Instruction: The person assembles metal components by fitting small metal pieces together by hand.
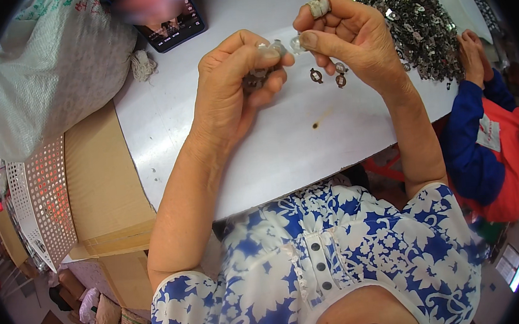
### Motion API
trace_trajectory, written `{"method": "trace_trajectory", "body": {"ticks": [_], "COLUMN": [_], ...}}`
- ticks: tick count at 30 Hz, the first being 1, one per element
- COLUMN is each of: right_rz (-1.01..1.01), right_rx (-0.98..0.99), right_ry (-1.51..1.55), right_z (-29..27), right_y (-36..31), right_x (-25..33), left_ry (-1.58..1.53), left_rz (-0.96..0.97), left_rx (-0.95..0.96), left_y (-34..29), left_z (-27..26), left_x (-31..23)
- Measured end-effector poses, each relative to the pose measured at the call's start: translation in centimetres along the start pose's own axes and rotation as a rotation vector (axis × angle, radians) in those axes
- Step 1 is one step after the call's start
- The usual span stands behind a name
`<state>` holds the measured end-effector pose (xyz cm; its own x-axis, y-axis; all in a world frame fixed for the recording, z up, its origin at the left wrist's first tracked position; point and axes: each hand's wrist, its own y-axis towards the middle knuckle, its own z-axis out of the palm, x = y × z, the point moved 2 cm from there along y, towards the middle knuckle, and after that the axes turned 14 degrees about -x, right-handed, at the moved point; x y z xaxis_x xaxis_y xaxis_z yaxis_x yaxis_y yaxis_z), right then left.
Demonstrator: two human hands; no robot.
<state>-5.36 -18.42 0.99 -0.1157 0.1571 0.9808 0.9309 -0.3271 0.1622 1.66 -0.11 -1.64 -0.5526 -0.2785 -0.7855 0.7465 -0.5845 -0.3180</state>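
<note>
Above the white tabletop (230, 170), my left hand (231, 79) is closed round several small dark metal pieces (255, 79), with a shiny piece at the thumb tip. Close beside it, my right hand (350, 42) pinches a small pale, shiny piece (297, 43) between thumb and forefinger; its exact kind is too small to tell. Whitish tape (319, 7) wraps one finger of the right hand. Below that hand lie a few loose small dark ring-shaped metal parts (316, 76). A large heap of similar small metal parts (410, 22) rises behind my right hand.
A phone (163, 23) with its screen lit lies at the far left of the table, beside a bulging white woven sack (57, 68). Cardboard (99, 174) and a perforated metal sheet (49, 203) are at the left. Another person's hands (472, 54) rest by the heap at right.
</note>
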Motion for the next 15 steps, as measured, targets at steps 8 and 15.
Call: {"method": "trace_trajectory", "body": {"ticks": [8,15], "right_rz": [-0.226,-0.591], "right_rx": [-0.091,-0.174], "right_ry": [-0.069,-0.235], "right_z": [0.53,0.56], "right_y": [-0.46,-0.52], "right_x": [0.13,0.41], "left_ry": [0.057,0.038], "left_rz": [0.000,-0.036], "left_rx": [0.026,0.015], "left_y": [-0.25,-0.14], "left_z": [0.12,0.16], "left_x": [-0.22,-0.29]}}
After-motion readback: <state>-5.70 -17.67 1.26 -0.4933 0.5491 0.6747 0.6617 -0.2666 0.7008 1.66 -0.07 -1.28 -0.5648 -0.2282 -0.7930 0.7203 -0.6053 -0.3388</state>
